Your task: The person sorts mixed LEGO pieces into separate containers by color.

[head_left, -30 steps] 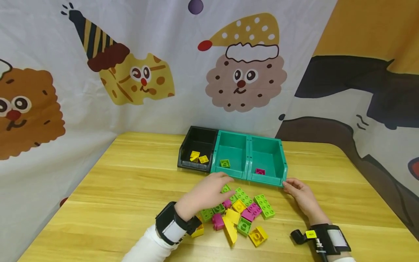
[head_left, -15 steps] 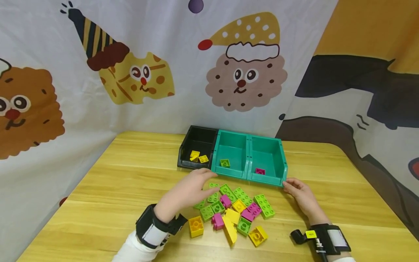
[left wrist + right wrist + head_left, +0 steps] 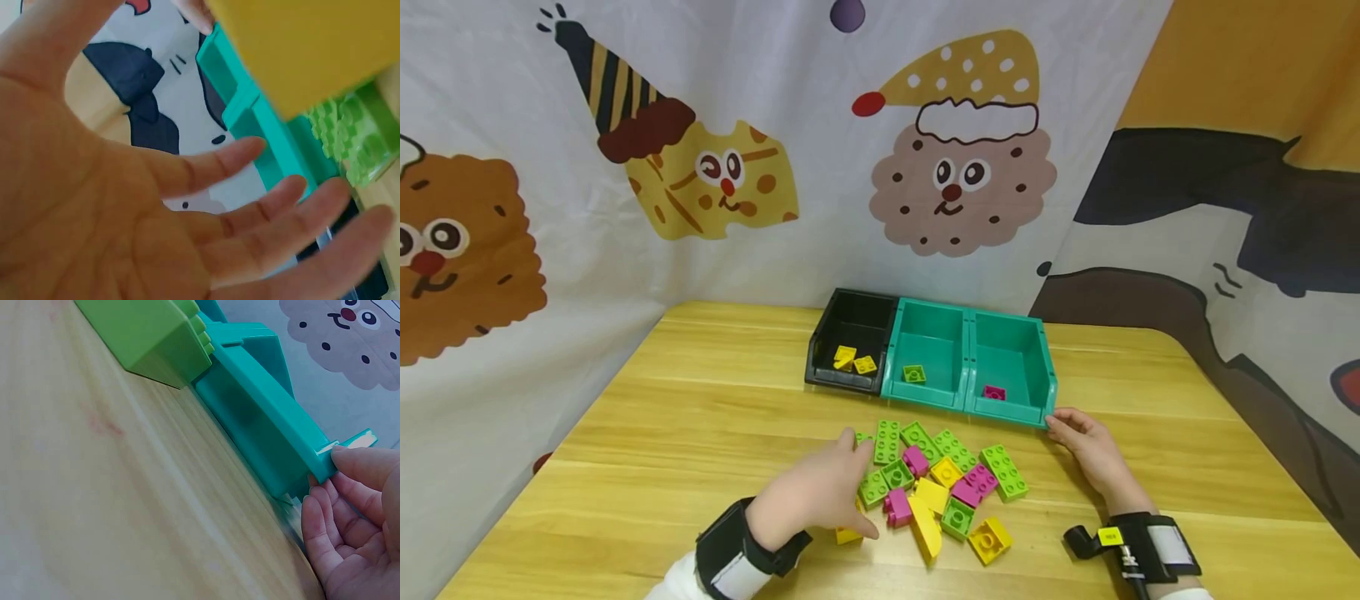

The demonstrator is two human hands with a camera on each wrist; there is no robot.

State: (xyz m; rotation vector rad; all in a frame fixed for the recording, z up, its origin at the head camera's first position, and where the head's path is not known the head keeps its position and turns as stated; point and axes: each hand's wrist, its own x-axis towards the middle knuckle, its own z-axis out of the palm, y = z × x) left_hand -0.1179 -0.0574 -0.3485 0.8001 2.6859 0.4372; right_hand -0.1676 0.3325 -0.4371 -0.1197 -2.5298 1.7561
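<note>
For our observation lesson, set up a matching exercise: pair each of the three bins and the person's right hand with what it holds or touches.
Column one:
1. black bin
2. middle teal bin
3. right teal bin
4. right hand

Column two:
A. one pink brick
B. the front corner of a teal bin
C. yellow bricks
D. one green brick

Pairs: 1-C, 2-D, 3-A, 4-B
</note>
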